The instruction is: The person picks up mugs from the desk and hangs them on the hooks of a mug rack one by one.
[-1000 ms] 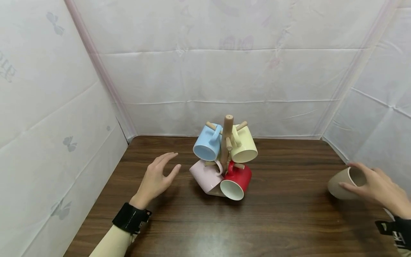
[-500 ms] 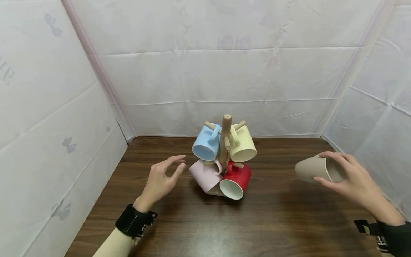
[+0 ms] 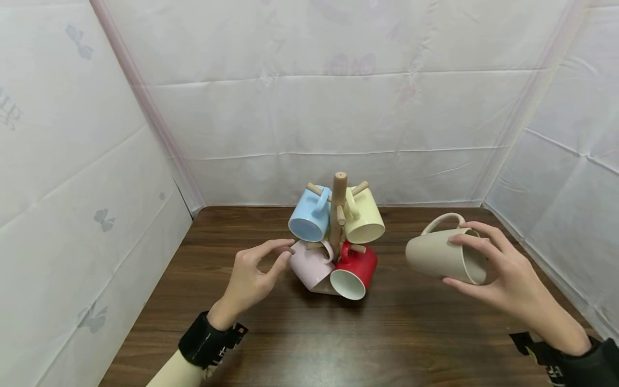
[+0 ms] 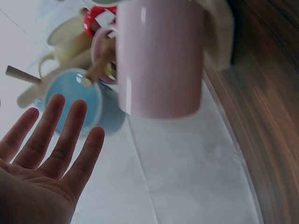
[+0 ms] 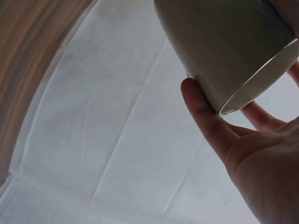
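My right hand (image 3: pixel 508 282) grips a beige mug (image 3: pixel 435 255) near its rim, thumb below and fingers above. The mug is tilted on its side above the table, handle up, mouth toward my palm. In the right wrist view the mug (image 5: pixel 224 46) shows its smooth side and rim. My left hand (image 3: pixel 253 279) hovers just left of a pale pink mug (image 3: pixel 309 266), holding nothing; whether its fingertips touch the mug cannot be told from the head view. The left wrist view shows its fingers (image 4: pixel 60 135) extended and spread, apart from the pink mug.
A wooden mug tree (image 3: pixel 340 188) stands mid-table. On its pegs hang a blue mug (image 3: pixel 309 217), a yellow mug (image 3: pixel 366 217), a red mug (image 3: pixel 360 269) and the pink one. Pale cloth walls (image 3: pixel 309 118) enclose the dark wooden table (image 3: pixel 387 338).
My right hand has carried the beige mug leftward toward the mug tree and turned it so that its handle shows on top. My left hand has moved right, closer to the pink mug.
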A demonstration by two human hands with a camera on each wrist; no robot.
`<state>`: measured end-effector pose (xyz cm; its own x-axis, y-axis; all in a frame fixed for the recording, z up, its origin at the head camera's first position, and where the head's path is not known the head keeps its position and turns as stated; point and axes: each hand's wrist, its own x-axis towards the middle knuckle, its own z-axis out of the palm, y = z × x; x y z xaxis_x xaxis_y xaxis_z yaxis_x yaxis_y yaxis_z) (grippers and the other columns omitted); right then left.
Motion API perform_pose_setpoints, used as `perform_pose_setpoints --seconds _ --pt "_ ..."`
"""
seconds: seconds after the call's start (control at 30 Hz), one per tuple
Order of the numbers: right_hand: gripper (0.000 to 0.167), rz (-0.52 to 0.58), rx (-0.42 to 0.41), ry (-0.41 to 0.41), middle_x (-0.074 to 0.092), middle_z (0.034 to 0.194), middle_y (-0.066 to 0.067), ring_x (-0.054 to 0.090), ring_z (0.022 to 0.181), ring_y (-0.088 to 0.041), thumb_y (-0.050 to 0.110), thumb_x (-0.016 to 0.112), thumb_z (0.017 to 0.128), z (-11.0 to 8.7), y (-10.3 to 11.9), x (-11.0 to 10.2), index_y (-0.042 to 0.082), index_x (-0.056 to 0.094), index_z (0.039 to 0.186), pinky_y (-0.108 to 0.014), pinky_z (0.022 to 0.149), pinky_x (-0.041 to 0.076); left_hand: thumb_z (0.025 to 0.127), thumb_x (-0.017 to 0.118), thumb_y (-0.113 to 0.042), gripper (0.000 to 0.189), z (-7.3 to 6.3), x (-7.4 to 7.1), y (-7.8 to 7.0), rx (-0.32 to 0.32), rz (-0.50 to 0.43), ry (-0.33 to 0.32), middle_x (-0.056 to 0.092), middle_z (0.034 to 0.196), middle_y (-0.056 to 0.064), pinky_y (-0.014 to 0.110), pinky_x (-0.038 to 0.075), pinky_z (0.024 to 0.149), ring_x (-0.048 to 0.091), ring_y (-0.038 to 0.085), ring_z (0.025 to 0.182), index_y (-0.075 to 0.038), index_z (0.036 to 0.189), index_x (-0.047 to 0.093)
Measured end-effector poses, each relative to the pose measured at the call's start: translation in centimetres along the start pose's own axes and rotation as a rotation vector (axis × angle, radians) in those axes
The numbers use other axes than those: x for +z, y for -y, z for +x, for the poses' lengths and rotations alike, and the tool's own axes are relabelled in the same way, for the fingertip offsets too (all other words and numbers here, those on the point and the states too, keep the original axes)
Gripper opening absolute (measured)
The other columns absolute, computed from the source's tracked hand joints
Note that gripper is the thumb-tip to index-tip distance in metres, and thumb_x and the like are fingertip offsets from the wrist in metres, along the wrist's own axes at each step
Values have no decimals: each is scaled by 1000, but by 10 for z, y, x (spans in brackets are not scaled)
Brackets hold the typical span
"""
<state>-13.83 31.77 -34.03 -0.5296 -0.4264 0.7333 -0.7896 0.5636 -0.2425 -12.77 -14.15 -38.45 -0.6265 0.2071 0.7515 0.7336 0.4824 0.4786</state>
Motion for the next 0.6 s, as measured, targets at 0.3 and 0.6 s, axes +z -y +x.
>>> perform_pose_setpoints --seconds 0.3,0.6 --pt "59 139 -215 -90 56 127 -33 57 115 -15 53 74 90 27 48 19 -1 69 114 -12 96 42 93 71 -1 27 5 15 -19 28 -136 30 78 98 0 24 57 82 75 14 91 -9 119 74" --pt "47 219 -330 -106 55 126 -36 57 117 -24 43 75 90 40 75 36 1 69 110 -16 97 46 98 66 0 30 7 32 -39 -126 -438 172 73 116 13 38 62 81 73 36 99 -3 129 67"
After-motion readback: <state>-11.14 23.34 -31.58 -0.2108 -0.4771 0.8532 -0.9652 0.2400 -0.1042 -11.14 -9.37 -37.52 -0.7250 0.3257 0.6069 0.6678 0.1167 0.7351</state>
